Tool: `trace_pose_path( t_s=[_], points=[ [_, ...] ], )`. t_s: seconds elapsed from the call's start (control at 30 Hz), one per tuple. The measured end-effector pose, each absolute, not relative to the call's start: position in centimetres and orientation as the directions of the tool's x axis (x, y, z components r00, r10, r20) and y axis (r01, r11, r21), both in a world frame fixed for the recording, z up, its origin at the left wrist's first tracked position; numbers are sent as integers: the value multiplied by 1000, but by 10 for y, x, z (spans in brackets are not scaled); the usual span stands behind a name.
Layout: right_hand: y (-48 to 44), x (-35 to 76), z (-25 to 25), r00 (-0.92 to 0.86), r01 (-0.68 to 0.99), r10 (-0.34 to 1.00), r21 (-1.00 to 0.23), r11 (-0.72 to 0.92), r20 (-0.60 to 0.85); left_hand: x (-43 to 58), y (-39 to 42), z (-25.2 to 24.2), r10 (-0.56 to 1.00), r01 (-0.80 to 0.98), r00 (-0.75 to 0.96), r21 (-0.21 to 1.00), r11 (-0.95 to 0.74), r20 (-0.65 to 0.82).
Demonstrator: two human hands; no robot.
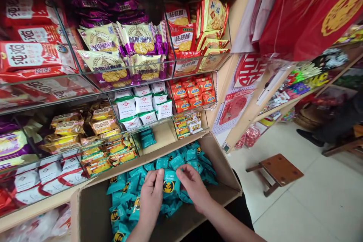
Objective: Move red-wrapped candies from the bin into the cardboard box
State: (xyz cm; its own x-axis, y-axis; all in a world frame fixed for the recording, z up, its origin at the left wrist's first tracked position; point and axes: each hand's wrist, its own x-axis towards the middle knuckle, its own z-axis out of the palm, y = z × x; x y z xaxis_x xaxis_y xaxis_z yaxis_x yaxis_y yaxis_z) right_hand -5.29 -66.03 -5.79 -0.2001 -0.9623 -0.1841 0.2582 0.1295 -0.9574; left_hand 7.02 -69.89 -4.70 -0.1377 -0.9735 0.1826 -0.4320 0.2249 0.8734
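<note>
A small teal snack packet with a black and gold emblem is held upright between my two hands. My left hand pinches its left edge between thumb and fingers. On the opposite edge, my right hand grips the same packet near its top corner. Below and around them, an open cardboard box holds a heap of similar teal packets. Just past the box's far edge, a shelf compartment has a short stack of teal packets at its left side.
Glass-divided shelves with several kinds of wrapped biscuits rise ahead and left. A low wooden stool stands on the tiled floor at right. Red bags hang at upper right. A person's dark shoe shows at far right.
</note>
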Motion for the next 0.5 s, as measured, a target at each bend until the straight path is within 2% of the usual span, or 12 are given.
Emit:
trace_pose_path(
  t_s=[0.07,0.13,0.3,0.5],
  points=[
    [-662,-45,-64,-365,217,-916,-972,88,-165,69,-697,-49,-980,-449,-89,871,200,180],
    [-664,-42,-68,-440,112,-894,-993,41,-87,67,-693,-48,-983,-460,-82,869,182,163],
    [-669,-49,-66,-547,-26,-837,-1000,4,11,61,-685,-41,-989,-476,-89,867,143,114],
    [-666,-50,-63,-554,-114,-831,-993,17,50,63,-683,-36,-993,-469,-52,875,116,104]
  ],
)
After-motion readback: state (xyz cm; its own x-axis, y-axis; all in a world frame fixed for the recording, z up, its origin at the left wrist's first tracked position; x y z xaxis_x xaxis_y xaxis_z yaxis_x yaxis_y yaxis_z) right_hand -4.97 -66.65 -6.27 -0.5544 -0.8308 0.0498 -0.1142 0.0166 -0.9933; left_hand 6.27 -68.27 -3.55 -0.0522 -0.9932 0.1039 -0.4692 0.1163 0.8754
